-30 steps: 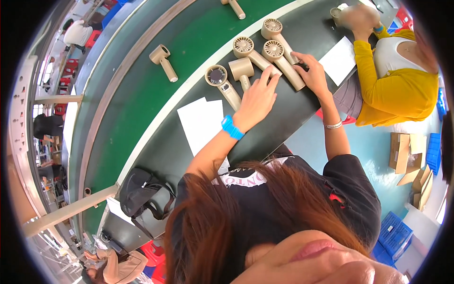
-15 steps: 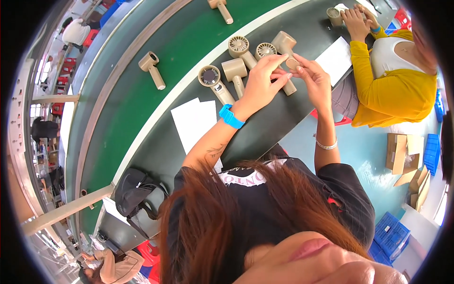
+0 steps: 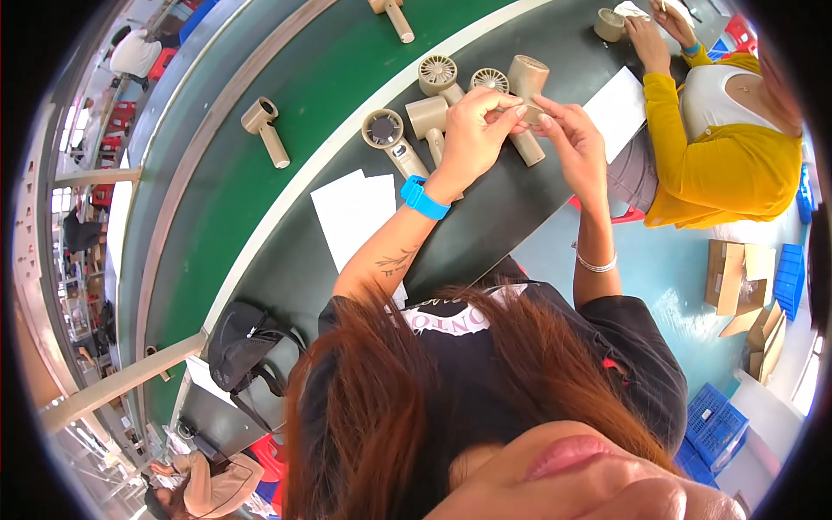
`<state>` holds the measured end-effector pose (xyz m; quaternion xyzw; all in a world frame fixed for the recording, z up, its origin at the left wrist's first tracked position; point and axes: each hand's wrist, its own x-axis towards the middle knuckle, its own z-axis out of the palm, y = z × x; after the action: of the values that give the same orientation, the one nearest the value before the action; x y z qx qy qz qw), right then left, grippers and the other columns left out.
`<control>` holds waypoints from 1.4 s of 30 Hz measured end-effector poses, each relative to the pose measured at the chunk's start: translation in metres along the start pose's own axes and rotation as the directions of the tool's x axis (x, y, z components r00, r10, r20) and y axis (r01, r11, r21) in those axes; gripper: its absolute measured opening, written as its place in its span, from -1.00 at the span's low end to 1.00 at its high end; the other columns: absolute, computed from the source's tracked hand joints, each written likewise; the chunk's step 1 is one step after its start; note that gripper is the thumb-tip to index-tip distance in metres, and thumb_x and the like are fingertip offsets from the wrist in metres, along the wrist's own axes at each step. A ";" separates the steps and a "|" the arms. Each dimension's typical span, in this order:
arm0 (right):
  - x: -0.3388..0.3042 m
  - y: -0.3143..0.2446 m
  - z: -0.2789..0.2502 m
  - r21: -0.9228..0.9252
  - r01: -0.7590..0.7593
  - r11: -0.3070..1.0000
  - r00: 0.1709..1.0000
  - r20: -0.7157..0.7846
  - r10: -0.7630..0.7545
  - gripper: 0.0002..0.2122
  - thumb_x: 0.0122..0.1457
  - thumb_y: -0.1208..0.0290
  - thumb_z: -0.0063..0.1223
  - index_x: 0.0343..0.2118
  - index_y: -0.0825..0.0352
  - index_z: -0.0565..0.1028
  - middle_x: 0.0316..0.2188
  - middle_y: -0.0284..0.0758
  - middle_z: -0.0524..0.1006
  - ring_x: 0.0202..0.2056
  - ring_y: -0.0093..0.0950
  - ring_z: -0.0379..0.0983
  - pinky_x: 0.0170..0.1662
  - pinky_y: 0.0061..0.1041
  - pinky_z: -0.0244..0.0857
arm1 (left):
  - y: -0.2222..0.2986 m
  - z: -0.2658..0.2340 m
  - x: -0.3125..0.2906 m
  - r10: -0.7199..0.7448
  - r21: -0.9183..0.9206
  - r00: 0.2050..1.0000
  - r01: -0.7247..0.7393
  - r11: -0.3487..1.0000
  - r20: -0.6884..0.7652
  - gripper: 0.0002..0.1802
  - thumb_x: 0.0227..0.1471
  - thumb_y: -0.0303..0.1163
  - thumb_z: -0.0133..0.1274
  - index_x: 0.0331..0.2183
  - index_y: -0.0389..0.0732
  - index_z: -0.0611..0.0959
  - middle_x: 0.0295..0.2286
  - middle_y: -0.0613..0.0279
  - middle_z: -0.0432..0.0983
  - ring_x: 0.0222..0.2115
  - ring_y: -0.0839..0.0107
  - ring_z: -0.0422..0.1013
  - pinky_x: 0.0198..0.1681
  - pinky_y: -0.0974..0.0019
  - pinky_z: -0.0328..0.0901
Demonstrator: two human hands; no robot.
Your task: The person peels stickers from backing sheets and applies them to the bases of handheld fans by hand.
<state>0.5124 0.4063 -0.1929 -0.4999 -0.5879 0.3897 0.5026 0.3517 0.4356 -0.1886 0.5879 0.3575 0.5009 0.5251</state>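
Observation:
A beige handheld fan (image 3: 525,82) is lifted off the dark table edge (image 3: 485,225), head pointing up and away. My left hand (image 3: 472,130), with a blue wristband, grips it from the left. My right hand (image 3: 574,139) pinches its handle from the right. Just behind my hands lie three more beige fans: one with a dark face (image 3: 384,132), one with a round grille (image 3: 438,74), and another grille (image 3: 490,80) partly hidden by my fingers.
A green conveyor belt (image 3: 286,95) runs behind the table, carrying two more fans (image 3: 264,130) (image 3: 394,13). White paper sheets (image 3: 351,212) (image 3: 617,108) lie on the table. A person in yellow (image 3: 719,147) works at right. A black bag (image 3: 238,347) sits lower left.
Both hands reached among the fans lying on the table, took hold of one and raised it off the surface. It now sits between both hands, closer to me.

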 end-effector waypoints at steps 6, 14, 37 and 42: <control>0.002 -0.005 -0.002 -0.090 0.052 0.995 0.998 -0.017 -0.054 -0.75 0.20 0.53 -0.09 -0.07 0.35 0.47 -0.38 -0.37 0.39 -0.31 -0.59 0.43 -0.19 -0.66 0.29 | -0.008 0.001 0.001 -0.006 -0.128 1.000 0.007 0.992 0.010 -0.81 0.05 -0.55 0.01 -0.26 -0.44 0.56 -0.30 0.17 0.42 -0.34 0.37 0.51 -0.24 0.42 0.43; 0.003 0.066 -0.033 -0.363 -0.043 0.931 0.990 -0.142 -0.009 -0.74 0.14 0.60 -0.09 -0.11 0.31 0.49 -0.30 -0.28 0.51 -0.32 -0.52 0.47 -0.17 -0.57 0.32 | -0.001 -0.068 -0.005 0.170 0.300 0.975 -0.120 0.946 -0.144 -0.83 -0.01 -0.56 0.03 -0.30 -0.29 0.62 -0.30 0.18 0.51 -0.36 0.47 0.46 -0.30 0.45 0.37; -0.004 0.004 0.028 -0.239 0.099 0.966 0.995 0.038 -0.093 -0.63 -0.05 0.65 0.17 -0.11 0.34 0.47 -0.05 -0.23 0.34 -0.34 -0.56 0.46 -0.29 -0.62 0.40 | 0.009 -0.023 -0.059 -0.025 0.142 0.998 0.033 0.989 -0.058 -0.72 0.01 -0.63 0.00 -0.16 -0.32 0.54 -0.12 0.13 0.37 -0.26 0.43 0.45 -0.16 0.41 0.36; -0.003 -0.002 0.026 0.093 0.017 0.996 0.989 0.142 -0.031 -0.64 -0.01 0.75 0.06 -0.08 0.45 0.44 -0.04 -0.27 0.32 -0.17 -0.55 0.41 -0.16 -0.60 0.39 | -0.002 -0.019 -0.045 -0.074 -0.029 0.995 0.072 0.997 -0.064 -0.73 0.03 -0.61 0.01 -0.16 -0.38 0.50 -0.14 0.12 0.36 -0.22 0.41 0.44 -0.15 0.42 0.37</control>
<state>0.4863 0.4042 -0.1964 -0.4401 -0.6099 0.4449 0.4862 0.3231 0.3981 -0.2011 0.5507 0.3890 0.5051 0.5387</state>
